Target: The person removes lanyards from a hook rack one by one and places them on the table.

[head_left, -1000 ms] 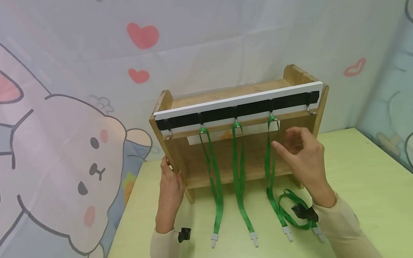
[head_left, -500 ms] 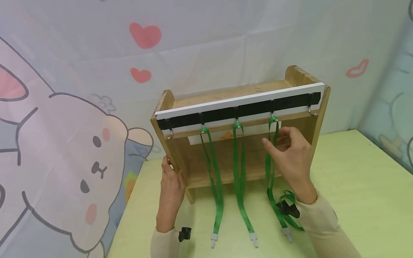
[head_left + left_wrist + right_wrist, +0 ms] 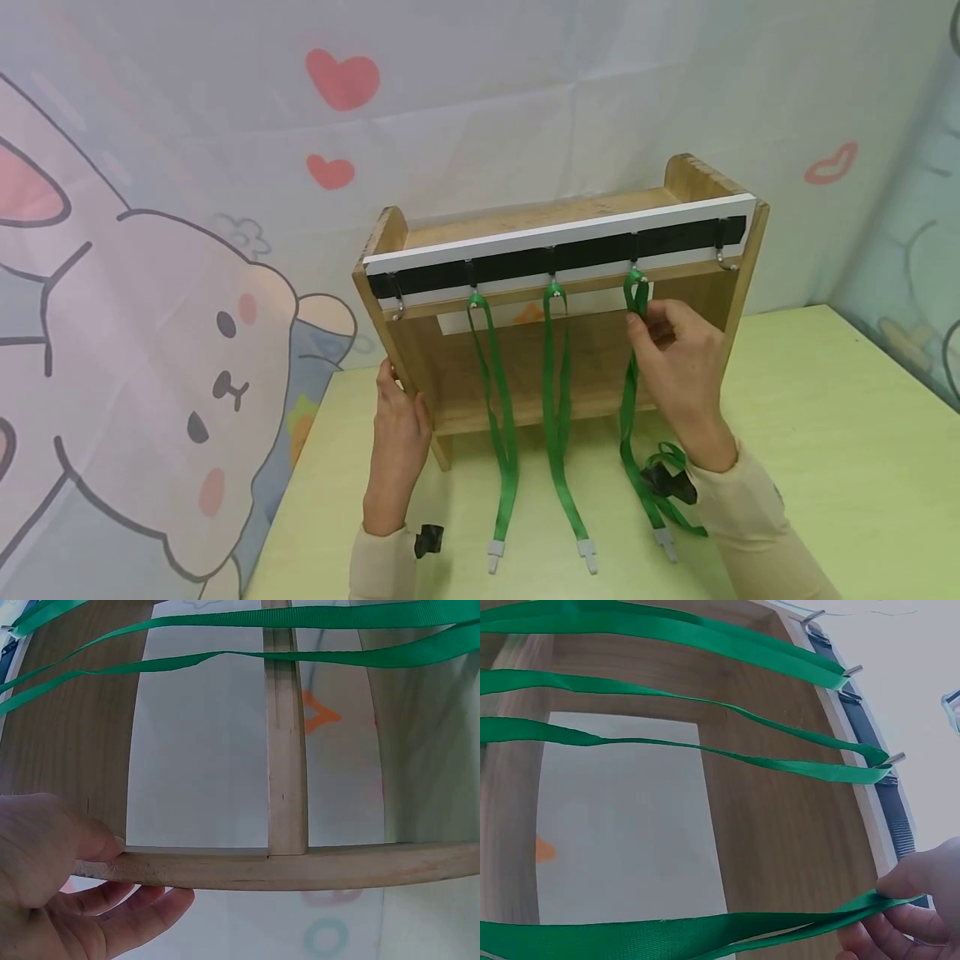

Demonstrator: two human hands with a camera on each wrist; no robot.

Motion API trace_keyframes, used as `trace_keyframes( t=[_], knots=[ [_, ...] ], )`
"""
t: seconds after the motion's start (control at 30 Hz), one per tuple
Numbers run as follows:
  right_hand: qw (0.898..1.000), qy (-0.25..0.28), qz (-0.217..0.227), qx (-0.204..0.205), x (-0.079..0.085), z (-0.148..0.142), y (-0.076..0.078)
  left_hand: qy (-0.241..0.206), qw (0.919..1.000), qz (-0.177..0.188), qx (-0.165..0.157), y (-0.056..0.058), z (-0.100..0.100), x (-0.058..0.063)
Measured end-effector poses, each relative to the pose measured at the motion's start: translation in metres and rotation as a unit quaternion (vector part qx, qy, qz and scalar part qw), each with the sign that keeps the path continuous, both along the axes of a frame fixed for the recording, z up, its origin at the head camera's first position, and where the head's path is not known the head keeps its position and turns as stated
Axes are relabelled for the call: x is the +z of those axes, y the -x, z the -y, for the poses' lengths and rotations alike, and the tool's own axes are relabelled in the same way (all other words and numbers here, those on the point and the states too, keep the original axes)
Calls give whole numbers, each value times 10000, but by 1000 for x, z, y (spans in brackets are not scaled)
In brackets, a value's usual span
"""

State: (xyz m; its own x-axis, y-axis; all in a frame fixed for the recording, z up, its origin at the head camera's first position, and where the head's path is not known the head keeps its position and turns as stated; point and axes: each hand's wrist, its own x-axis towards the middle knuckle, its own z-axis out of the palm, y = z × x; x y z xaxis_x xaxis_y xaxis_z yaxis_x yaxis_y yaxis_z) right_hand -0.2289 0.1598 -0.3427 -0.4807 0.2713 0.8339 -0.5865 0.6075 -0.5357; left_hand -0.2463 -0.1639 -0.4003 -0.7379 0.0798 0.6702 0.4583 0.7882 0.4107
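Note:
Three green lanyards hang from hooks on a white strip with a black band (image 3: pixel 510 266), fixed across the front of a wooden shelf (image 3: pixel 525 358). My left hand (image 3: pixel 397 446) grips the shelf's left side panel (image 3: pixel 202 868), thumb on one face and fingers on the other. Just under its hook, my right hand (image 3: pixel 686 367) pinches both straps of the right lanyard (image 3: pixel 667 941) between thumb and fingers. The left lanyard (image 3: pixel 507 475) and the middle lanyard (image 3: pixel 558 467) hang untouched, grey clips low at the table.
Bare hooks are at the strip's left end (image 3: pixel 397 310) and right end (image 3: pixel 724 260). Another green lanyard (image 3: pixel 670 455) lies on the pale yellow table (image 3: pixel 840 433), partly hidden by the right wrist. A printed cloth (image 3: pixel 480 158) hangs close behind the shelf.
My right hand has moved left to the right lanyard and closed its thumb and fingers on the straps, drawing them together. The left hand keeps its grip on the shelf.

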Motion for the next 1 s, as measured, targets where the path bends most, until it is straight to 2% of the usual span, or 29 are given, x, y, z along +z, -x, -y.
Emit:
trace_keyframes(
  t=[0.27,0.5,0.77,1.0],
  knots=[
    [10000,-27,-50,69,10,-5,-10,-34,9999,27,101,0,-4,-3],
    [9992,-315,-23,256,11,-8,-19,3,9996,-96,252,0,-5,1],
    [9972,-419,394,474,-3,-11,-29,-62,9994,-54,337,0,-6,-1],
    [9940,-256,747,755,-20,-11,-33,-142,9993,-34,346,2,-8,0]
  ],
)
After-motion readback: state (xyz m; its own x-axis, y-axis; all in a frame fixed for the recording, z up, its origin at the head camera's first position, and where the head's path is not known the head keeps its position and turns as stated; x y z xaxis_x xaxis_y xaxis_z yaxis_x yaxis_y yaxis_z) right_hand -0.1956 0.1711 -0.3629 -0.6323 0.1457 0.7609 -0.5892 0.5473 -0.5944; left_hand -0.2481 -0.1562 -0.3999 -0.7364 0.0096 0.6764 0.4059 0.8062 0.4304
